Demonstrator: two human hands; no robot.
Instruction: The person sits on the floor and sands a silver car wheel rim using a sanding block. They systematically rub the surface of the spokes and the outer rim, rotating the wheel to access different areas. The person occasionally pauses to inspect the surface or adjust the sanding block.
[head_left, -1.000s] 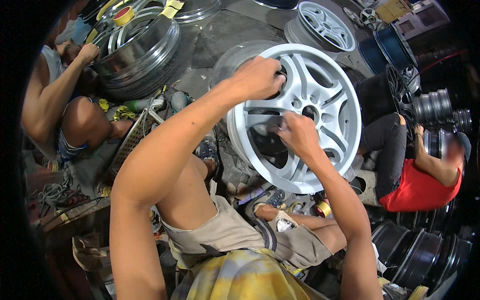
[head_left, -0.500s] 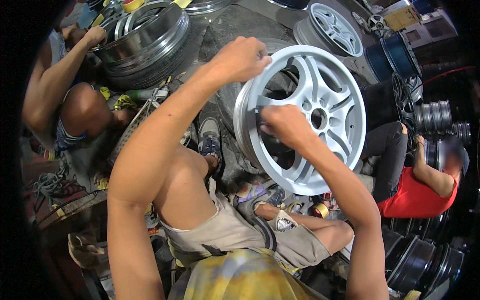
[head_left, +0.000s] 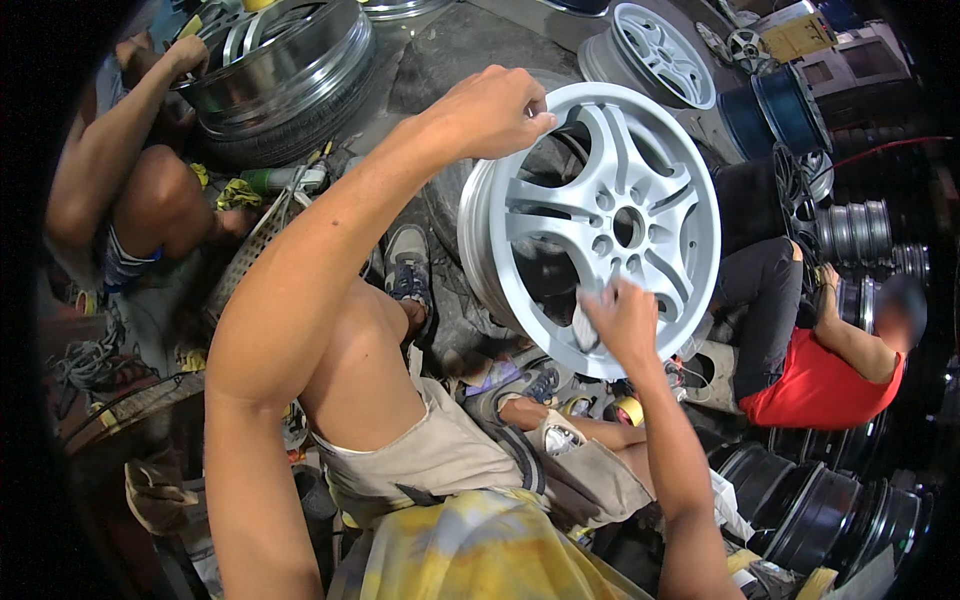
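A silver-painted alloy wheel [head_left: 666, 205] stands tilted toward me, its spoked face turned up. My left hand [head_left: 503, 112] is closed over the upper left edge of the wheel's rim, with the fingers curled. My right hand [head_left: 632, 322] is at the lower part of the wheel, in front of a spoke and the rim lip. Pinched in it is a small pale folded sheet [head_left: 584, 328], which touches or nearly touches the rim. Motion smears the fingertips slightly, and the sheet's kind is unclear.
Another silver wheel [head_left: 660, 55] lies beyond mine. At far left a person [head_left: 165, 195] sits by a shiny wheel with a tyre [head_left: 290, 90]. On the right sits a person in a red top [head_left: 815, 380]. Dark rims [head_left: 830, 520] are stacked lower right; a tape roll [head_left: 628, 410] lies near my leg.
My right hand has moved down and right across the wheel, from the left spoke to the lower rim. My left hand stays on the upper rim. The view has shifted slightly.
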